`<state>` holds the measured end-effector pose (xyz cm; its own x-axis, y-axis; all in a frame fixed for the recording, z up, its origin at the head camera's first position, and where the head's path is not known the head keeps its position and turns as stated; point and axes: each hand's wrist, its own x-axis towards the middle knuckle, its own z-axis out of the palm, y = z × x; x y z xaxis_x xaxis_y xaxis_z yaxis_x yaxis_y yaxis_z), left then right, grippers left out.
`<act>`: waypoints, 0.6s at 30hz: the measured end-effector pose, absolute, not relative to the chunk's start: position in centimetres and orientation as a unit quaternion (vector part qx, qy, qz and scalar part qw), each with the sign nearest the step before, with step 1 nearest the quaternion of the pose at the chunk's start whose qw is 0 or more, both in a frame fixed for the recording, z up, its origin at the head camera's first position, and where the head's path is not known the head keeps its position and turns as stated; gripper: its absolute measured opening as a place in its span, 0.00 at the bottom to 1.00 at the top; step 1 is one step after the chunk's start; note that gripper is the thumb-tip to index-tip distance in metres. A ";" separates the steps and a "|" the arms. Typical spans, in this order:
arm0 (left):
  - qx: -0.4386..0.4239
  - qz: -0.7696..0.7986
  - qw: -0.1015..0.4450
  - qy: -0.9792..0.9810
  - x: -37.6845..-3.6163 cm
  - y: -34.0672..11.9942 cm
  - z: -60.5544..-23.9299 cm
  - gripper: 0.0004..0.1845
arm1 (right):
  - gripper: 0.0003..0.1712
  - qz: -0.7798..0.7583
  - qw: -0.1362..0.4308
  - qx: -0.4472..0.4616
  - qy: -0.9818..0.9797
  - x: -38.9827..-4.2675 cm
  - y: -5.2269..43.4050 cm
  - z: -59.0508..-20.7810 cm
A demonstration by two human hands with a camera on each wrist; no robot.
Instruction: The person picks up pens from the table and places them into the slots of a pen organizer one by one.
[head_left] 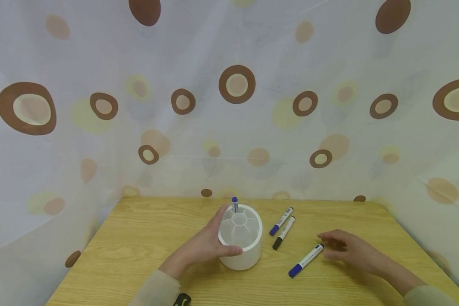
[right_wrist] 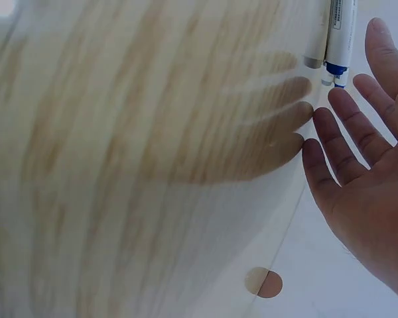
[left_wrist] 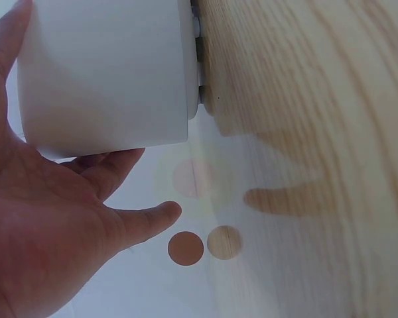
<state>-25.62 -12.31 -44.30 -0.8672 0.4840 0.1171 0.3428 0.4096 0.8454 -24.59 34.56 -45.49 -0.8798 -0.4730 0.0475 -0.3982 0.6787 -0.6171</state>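
A round white pen holder [head_left: 240, 238] with divided compartments stands upright on the table. My left hand [head_left: 204, 244] grips its left side, thumb across the near rim and fingers round the back; the left wrist view shows its smooth outer wall [left_wrist: 106, 73]. One blue-ended marker [head_left: 235, 205] stands in a compartment at the back. To the right, a blue-capped whiteboard marker [head_left: 307, 260] lies on the wood, its far end close to the fingers of my right hand [head_left: 352, 250]. That hand holds nothing, its fingers relaxed and apart, and a marker [right_wrist: 340, 40] shows just beyond the fingertips in the right wrist view.
Between holder and right hand lie another blue-capped marker [head_left: 281, 221] and a black-capped marker [head_left: 284, 233], side by side. The wooden table [head_left: 137, 238] meets a spotted pale curtain [head_left: 206, 51] at the back and sides. A small dark object [head_left: 182, 299] shows by the left sleeve.
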 end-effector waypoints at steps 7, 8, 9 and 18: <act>0.248 0.481 0.071 0.838 -25.7 -12.3 -44.4 0.66 | 0.29 -0.326 0.062 -0.249 0.910 -24.6 34.8 -45.8; 0.248 0.480 0.071 0.838 -25.7 -12.3 -44.5 0.67 | 0.29 -0.329 0.061 -0.253 0.908 -24.7 34.8 -45.9; 0.249 0.480 0.070 0.838 -25.7 -12.3 -44.5 0.67 | 0.29 -0.334 0.060 -0.256 0.905 -24.7 34.8 -45.9; 0.250 0.483 0.069 0.836 -25.7 -12.3 -44.4 0.67 | 0.26 -0.334 0.057 -0.271 0.901 -24.7 34.7 -46.0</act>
<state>-25.74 -12.34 -44.42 -0.8657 0.4847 0.1252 0.3508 0.4088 0.8425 -24.70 34.74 -46.03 -0.8462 -0.5272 0.0777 -0.4507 0.6302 -0.6322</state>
